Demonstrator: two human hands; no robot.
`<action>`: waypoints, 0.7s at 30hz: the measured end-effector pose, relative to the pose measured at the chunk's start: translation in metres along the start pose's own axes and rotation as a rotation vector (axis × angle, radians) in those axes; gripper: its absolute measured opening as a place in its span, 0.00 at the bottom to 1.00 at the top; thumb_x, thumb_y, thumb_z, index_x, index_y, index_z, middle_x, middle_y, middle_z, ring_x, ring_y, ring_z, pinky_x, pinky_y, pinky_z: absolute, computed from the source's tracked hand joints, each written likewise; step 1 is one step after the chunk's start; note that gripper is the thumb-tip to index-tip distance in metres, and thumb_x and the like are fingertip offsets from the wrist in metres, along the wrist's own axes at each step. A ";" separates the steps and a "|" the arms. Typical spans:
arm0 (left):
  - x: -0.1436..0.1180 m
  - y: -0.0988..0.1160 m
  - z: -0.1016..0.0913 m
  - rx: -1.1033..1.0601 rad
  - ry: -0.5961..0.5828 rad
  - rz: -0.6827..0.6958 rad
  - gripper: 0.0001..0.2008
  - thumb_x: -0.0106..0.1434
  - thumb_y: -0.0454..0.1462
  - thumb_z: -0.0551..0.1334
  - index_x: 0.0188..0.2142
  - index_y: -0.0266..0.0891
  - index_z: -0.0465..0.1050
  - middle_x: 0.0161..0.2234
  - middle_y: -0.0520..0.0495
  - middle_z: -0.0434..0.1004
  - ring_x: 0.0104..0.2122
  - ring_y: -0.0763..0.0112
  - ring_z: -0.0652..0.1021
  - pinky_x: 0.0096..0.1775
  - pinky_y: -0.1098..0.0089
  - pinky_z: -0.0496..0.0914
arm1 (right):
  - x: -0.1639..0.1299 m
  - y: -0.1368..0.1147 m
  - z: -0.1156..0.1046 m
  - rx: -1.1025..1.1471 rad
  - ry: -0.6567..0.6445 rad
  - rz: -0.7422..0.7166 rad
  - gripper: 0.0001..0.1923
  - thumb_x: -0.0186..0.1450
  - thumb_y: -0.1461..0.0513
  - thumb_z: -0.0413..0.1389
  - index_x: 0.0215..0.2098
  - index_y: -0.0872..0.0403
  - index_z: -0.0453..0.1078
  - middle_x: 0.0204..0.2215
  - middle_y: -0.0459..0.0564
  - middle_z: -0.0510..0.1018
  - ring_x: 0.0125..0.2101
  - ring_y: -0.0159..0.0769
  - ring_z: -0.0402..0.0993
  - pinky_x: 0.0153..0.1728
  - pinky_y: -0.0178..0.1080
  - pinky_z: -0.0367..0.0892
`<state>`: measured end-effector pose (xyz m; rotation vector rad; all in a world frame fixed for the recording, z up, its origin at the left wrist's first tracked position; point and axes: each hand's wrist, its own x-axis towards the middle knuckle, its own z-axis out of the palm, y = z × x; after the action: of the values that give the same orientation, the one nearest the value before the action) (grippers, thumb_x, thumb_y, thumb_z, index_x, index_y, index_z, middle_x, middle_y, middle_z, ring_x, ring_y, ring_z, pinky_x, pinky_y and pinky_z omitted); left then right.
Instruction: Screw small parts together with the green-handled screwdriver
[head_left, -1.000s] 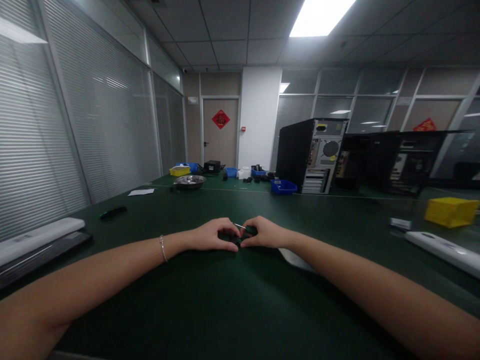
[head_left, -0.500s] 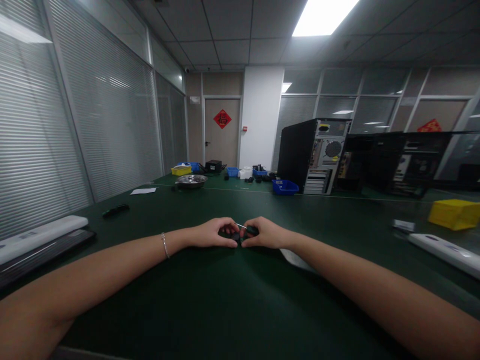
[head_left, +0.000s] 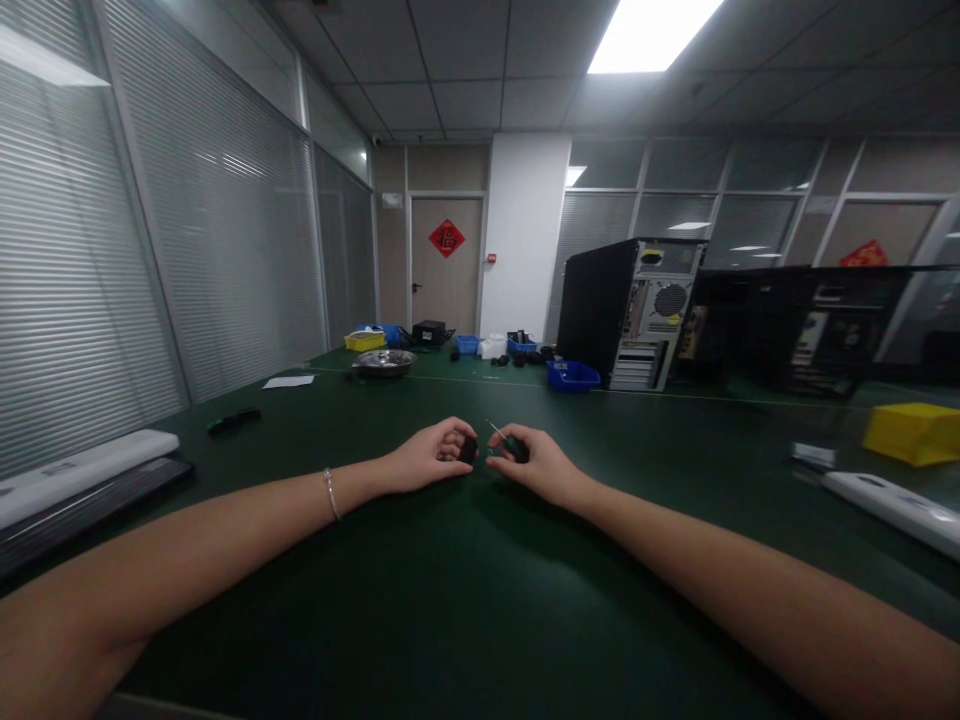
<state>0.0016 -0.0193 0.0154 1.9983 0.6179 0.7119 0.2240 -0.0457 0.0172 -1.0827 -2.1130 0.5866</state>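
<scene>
My left hand (head_left: 433,455) pinches a small black part (head_left: 468,450) between thumb and fingers, just above the green table (head_left: 450,610). Its exact kind is too small to make out. Across a narrow gap, my right hand (head_left: 544,462) is closed around a screwdriver (head_left: 517,449) with a dark handle. The thin metal shaft sticks out toward the upper left, past the fingers. A tiny greenish piece (head_left: 491,453) shows at the right thumb and fingertip; what it is, I cannot tell.
Farther back stand a metal bowl (head_left: 384,362), a blue bin (head_left: 572,376) and a black computer tower (head_left: 630,315). To the left lie a dark green tool (head_left: 234,421) and a white long device (head_left: 90,470). A yellow bin (head_left: 911,433) and another white device (head_left: 892,505) are on the right.
My hands have drawn slightly apart and up from the table. The black part now shows clearly in the left hand, and the screwdriver shaft points more upward, away from the left hand.
</scene>
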 end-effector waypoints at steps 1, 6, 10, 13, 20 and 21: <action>-0.001 0.000 0.000 -0.012 0.003 -0.002 0.22 0.54 0.35 0.64 0.48 0.39 0.61 0.37 0.48 0.67 0.38 0.70 0.72 0.41 0.65 0.68 | 0.001 -0.001 0.001 0.004 0.027 -0.008 0.15 0.58 0.55 0.58 0.40 0.56 0.68 0.22 0.41 0.64 0.24 0.30 0.62 0.27 0.33 0.59; -0.005 0.007 0.001 0.010 0.012 -0.010 0.22 0.53 0.35 0.65 0.47 0.38 0.61 0.34 0.50 0.68 0.33 0.72 0.71 0.36 0.67 0.68 | 0.002 -0.011 0.008 0.002 0.062 -0.038 0.16 0.58 0.55 0.57 0.42 0.55 0.67 0.23 0.41 0.64 0.25 0.30 0.63 0.28 0.33 0.60; -0.005 0.011 0.007 -0.027 0.003 -0.007 0.22 0.53 0.35 0.66 0.46 0.38 0.61 0.33 0.50 0.68 0.32 0.73 0.73 0.35 0.68 0.68 | -0.002 -0.019 0.009 -0.027 0.045 -0.034 0.15 0.58 0.56 0.58 0.41 0.55 0.68 0.23 0.42 0.65 0.26 0.31 0.64 0.29 0.33 0.61; -0.004 0.009 0.010 -0.102 0.001 -0.011 0.22 0.53 0.35 0.66 0.45 0.38 0.60 0.36 0.48 0.70 0.32 0.72 0.75 0.35 0.66 0.70 | -0.004 -0.022 0.008 -0.015 0.041 -0.045 0.14 0.58 0.57 0.57 0.41 0.55 0.68 0.24 0.42 0.66 0.26 0.31 0.64 0.29 0.33 0.60; 0.000 0.009 0.013 -0.280 -0.021 -0.028 0.16 0.58 0.39 0.62 0.44 0.37 0.59 0.39 0.43 0.72 0.32 0.68 0.78 0.37 0.62 0.72 | -0.004 -0.021 0.012 -0.028 0.075 -0.127 0.13 0.60 0.58 0.56 0.41 0.56 0.68 0.27 0.45 0.71 0.28 0.31 0.66 0.31 0.33 0.62; 0.000 0.010 0.014 -0.282 -0.012 -0.023 0.15 0.60 0.40 0.60 0.43 0.37 0.59 0.38 0.43 0.73 0.32 0.68 0.78 0.37 0.63 0.72 | -0.005 -0.021 0.013 -0.039 0.079 -0.136 0.12 0.60 0.58 0.56 0.41 0.55 0.68 0.28 0.46 0.72 0.29 0.32 0.67 0.31 0.33 0.62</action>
<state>0.0128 -0.0316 0.0179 1.7316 0.5025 0.7297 0.2059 -0.0619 0.0206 -0.9588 -2.1169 0.4324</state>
